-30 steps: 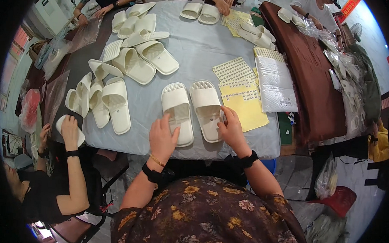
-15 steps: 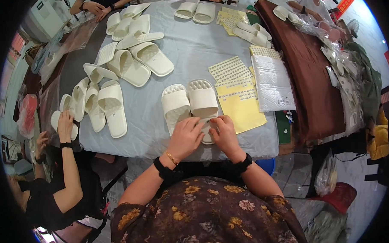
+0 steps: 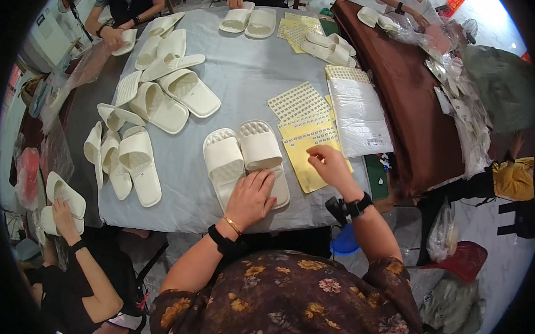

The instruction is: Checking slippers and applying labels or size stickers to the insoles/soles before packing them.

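In front of me on the table, a pair of cream slippers lies side by side, the left slipper (image 3: 224,148) and the right slipper (image 3: 261,146), toes away from me. My left hand (image 3: 252,197) rests across their footbeds with its fingers stretched out and lying flat, covering part of both. To the right, my right hand (image 3: 332,167) is over a yellow sticker sheet (image 3: 306,168), fingers bent and slightly apart; nothing shows between them. A patterned sticker sheet (image 3: 298,102) lies just beyond.
A white plastic-wrapped pack (image 3: 358,120) lies right of the sheets, beside a brown-covered surface (image 3: 394,89). Several cream slippers (image 3: 141,162) crowd the table's left. At left, a co-worker's hand (image 3: 65,216) holds slippers; other people sit at the far side.
My right hand has left the right slipper and moved right, over the yellow sheet. My left hand stays on the slippers. The co-worker at left has drawn slippers nearer to themselves.
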Available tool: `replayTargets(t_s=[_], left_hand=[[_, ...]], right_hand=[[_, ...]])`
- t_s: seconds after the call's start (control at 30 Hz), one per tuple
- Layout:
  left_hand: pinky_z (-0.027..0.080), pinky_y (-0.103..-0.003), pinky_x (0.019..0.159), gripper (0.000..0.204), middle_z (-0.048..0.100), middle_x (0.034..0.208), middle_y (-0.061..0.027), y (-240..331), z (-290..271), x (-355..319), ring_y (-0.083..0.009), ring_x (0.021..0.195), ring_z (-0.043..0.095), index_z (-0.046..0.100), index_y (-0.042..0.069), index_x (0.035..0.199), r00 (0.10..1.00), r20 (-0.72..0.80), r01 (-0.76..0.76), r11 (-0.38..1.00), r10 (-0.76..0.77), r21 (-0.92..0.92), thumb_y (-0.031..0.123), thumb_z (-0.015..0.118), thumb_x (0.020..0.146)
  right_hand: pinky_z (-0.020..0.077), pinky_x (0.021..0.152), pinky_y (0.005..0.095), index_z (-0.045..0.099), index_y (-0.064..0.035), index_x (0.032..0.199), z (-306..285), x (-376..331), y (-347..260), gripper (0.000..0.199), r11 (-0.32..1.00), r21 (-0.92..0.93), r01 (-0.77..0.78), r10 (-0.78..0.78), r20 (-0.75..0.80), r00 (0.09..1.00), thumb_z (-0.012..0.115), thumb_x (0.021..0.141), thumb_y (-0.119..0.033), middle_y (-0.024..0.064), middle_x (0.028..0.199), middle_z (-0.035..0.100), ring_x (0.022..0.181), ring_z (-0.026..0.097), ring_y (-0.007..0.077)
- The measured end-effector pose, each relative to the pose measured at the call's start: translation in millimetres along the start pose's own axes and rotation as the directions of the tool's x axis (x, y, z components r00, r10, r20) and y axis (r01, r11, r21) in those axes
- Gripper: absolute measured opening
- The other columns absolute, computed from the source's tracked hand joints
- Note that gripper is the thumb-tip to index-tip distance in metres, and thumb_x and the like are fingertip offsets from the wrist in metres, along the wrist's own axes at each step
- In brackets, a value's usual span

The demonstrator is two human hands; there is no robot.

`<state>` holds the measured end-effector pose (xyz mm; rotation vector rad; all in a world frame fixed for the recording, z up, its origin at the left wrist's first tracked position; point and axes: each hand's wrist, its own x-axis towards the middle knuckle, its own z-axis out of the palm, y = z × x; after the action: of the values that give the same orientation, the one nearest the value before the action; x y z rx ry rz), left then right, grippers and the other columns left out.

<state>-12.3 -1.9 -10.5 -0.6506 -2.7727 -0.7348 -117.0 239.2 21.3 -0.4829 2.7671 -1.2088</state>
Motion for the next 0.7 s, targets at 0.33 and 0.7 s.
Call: replayTargets(t_s=[0.33,0.7], left_hand=[[0.036,-0.042,0.105,0.059,0.048,0.136,-0.0113,3,6,0,-0.0278,0.126,0.044,0.050,0.003,0.133,0.999,-0.021,0.045,0.992,-0.043,0.118,0.034,0.063,0.084],[0.036,-0.043,0.105,0.054,0.051,0.135,-0.0142,2,4,0,-0.0292,0.124,0.047,0.053,0.002,0.125,0.998,-0.060,0.037,0.995,-0.031,0.092,0.033,0.065,0.082]], right_hand=[[0.0532,0.078,0.0392,0.069,0.0022,0.101,0,52,12,0.026,0.989,-0.144,-0.027,0.034,0.045,0.998,0.066,0.082,-0.016,0.0197,0.095,0.069,0.085,0.067,0.0324],[0.0521,0.081,0.0400,0.070,0.0000,0.098,10,88,33,0.023,0.992,-0.126,-0.023,0.023,0.000,1.000,0.067,0.079,-0.012,0.0196,0.097,0.068,0.090,0.065,0.0348]])
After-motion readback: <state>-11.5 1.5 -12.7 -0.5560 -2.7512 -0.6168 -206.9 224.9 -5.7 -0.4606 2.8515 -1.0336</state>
